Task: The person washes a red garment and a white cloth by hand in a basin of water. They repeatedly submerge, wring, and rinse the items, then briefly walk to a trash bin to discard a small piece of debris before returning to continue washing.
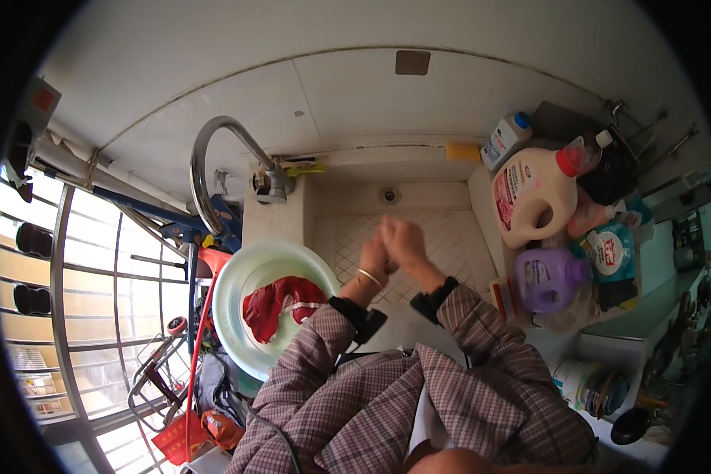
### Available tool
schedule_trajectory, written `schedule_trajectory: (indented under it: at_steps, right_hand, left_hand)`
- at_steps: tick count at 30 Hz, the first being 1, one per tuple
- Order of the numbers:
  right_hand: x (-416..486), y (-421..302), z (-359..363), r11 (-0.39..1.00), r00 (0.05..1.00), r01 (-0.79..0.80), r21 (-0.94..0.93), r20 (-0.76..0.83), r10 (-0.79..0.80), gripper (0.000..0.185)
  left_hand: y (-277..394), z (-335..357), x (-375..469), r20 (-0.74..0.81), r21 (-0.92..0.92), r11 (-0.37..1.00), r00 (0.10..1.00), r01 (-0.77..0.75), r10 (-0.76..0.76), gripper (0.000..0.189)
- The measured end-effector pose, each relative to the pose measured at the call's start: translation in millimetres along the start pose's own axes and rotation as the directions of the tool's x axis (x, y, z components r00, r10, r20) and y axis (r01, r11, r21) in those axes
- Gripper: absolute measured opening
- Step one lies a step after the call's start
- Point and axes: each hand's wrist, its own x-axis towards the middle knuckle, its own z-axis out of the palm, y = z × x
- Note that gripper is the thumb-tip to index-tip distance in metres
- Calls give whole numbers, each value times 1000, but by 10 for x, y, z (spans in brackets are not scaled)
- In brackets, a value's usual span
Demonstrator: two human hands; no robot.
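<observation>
My left hand [375, 257], with a bangle at its wrist, meets my right hand [405, 242] over the utility sink [444, 255]. The hands are pressed together and slightly blurred; whether anything is between them is hidden. Under them, the sink floor has a crisscross grooved pattern, and a round drain [389, 195] sits at its far side. Left of my forearm, a pale plastic basin [228, 320] holds a red cloth [266, 305] with a white edge. A curved chrome faucet [198, 172] rises beyond the basin at the sink's left corner.
On the right ledge stand a large cream detergent jug [530, 189], a purple bottle [545, 281], a white bottle [506, 142] and a teal pouch [613, 252]. A yellow sponge [463, 151] lies on the back rim. A red pole [198, 355] leans by the basin, near a barred window [95, 260].
</observation>
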Motion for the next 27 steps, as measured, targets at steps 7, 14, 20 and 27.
schedule_trajectory:
  at_steps: [7,14,20,27]
  right_hand:
    - [-184,110,183,982,951,191,11,246,-188,37]
    - [317,649,6,982,986,-116,151,133,96,47]
    - [352,663,-679,725,804,-460,513,587,94,18]
    - [376,631,-738,854,905,-183,486,424,-47,24]
  left_hand:
    - [66,-53,-29,-64,-391,920,998,-24,-1,32]
    - [320,-31,-193,90,-429,877,977,214,-195,34]
    - [527,-522,-255,212,-338,928,974,155,-85,27]
    - [384,-593,-232,332,131,986,933,99,-138,32]
